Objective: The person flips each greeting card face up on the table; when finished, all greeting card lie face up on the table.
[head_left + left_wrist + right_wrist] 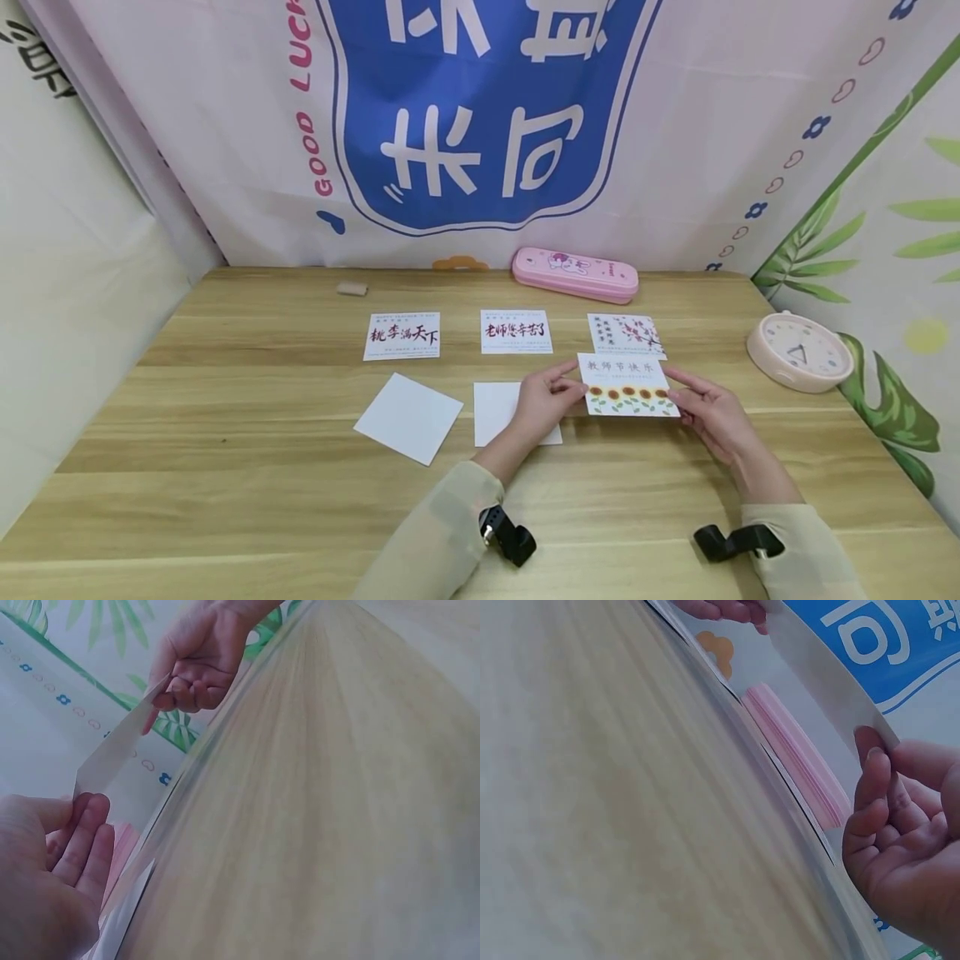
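Note:
Between both hands a white card [626,385] with a row of sunflowers and Chinese writing is held up above the table. My left hand [542,403] pinches its left edge between thumb and fingers. At the opposite edge my right hand [712,417] does the same, as the right wrist view also shows. Just behind the held card lies a card with red blossoms [628,333], partly covered by it. Under my left hand and forearm is a blank white card [495,408], partly hidden. Another blank card [408,418] lies turned at an angle to its left.
Two cards with red writing, one at left [402,337] and one in the middle [515,332], lie in the back row. Behind them are a pink pencil case [575,275] and a small eraser-like block [352,289]. A pink clock [800,352] stands at right, and a printed curtain hangs behind.

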A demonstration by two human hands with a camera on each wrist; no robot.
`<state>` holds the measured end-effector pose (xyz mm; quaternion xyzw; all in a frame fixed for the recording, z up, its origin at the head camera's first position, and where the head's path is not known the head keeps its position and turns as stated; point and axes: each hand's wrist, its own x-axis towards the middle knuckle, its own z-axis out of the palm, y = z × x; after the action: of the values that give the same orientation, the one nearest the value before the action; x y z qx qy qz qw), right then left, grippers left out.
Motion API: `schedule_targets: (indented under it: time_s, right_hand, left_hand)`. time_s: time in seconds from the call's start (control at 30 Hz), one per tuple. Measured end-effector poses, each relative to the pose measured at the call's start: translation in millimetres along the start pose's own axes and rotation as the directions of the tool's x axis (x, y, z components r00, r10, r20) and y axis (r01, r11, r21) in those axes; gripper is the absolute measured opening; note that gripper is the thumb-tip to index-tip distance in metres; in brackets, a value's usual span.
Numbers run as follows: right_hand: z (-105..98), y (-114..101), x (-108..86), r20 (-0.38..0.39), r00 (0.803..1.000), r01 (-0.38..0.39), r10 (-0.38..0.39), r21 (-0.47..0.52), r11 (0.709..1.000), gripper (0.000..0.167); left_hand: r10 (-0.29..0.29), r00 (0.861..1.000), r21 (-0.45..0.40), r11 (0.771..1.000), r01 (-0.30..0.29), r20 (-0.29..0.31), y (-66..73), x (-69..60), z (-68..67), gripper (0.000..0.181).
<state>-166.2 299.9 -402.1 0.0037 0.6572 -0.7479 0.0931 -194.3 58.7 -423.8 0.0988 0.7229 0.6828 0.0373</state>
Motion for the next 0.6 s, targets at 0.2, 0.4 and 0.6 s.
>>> schedule_targets:
  time_s: [0.2,0.4,0.6]
  right_hand:
    - [6,0,0.3,-0.064,0.998,0.017,-0.018,-0.018,1.000,0.026]
    - [8,-1,2.2,-0.081,0.996,0.004,-0.023,-0.216,0.976,0.038]
    - [9,-2,1.7,0.007,0.999,0.039,-0.041,-0.475,0.879,0.062]
  left_hand:
    - [0.001,1.000,-0.041,0.999,-0.001,0.002,5.3,-1.4,-0.5,0.038]
    - [0.048,0.999,0.021,0.999,-0.048,0.016,10.6,-4.0,-1.7,0.037]
    - [0.076,0.990,0.183,0.978,-0.097,0.115,3.1,-3.0,-1.4,0.060]
